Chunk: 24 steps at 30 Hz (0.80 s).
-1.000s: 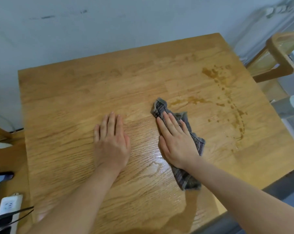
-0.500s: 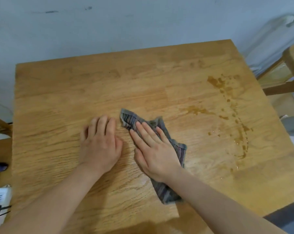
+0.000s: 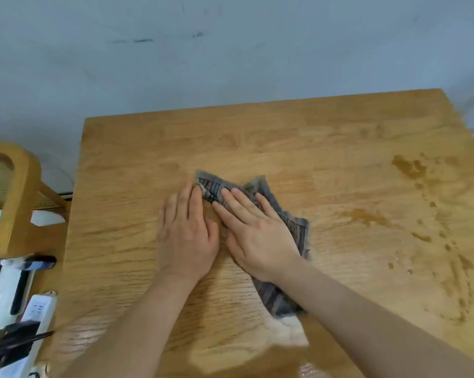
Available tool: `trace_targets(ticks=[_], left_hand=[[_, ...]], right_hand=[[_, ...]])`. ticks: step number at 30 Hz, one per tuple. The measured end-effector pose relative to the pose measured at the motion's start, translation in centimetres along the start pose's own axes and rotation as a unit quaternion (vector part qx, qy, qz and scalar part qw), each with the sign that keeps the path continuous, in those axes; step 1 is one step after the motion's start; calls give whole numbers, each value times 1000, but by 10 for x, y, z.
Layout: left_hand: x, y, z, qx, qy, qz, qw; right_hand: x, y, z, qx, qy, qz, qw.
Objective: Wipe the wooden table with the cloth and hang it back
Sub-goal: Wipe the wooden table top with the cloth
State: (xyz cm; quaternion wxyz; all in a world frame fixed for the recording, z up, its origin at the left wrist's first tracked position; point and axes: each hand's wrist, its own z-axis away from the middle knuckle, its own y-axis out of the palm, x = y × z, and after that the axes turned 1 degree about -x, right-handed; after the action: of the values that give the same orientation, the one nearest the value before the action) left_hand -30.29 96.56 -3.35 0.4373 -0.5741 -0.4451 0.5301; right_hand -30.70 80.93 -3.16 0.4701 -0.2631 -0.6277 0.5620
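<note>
Just left of the middle of the counter (image 3: 148, 148), the left hand (image 3: 186, 236) is laid flat, fingers straight, judged to be bracing. At the middle, the striped cloth (image 3: 278, 298) is pressed down under the flat, spread right hand (image 3: 260, 236), so that it can be pushed. Near the right edge, brown spill marks (image 3: 408, 167) are left unwiped.

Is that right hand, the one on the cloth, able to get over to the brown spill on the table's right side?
Probably yes: the right hand lies flat on the cloth, and only bare table shows between it and the brown spill, so a sideways sweep looks unobstructed.
</note>
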Motion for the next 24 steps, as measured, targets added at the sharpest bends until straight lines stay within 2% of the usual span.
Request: trace_targets(ticks=[3,8,11,14,20,24], left_hand=[[-2,-2,-6,12,3,-10,1000],[-3,-5,-3,28,-5,-20,999],[-2,-4,-8,32,-2,-15,999],[0,-4,-4,39,-1,-5,999],[1,-2,-4,18,11,18,1000],[-1,0,-3,8,8,22,1000]], right_hand=[[-17,-6,-25,5,-17,-5,1000],[-41,-18,-131,-24,110,15,994],[-43,-20,-160,-20,119,26,992],[-35,-16,-135,-28,96,21,995],[14,4,11,14,-11,6,1000],[-15,-6,-20,36,-70,19,997]])
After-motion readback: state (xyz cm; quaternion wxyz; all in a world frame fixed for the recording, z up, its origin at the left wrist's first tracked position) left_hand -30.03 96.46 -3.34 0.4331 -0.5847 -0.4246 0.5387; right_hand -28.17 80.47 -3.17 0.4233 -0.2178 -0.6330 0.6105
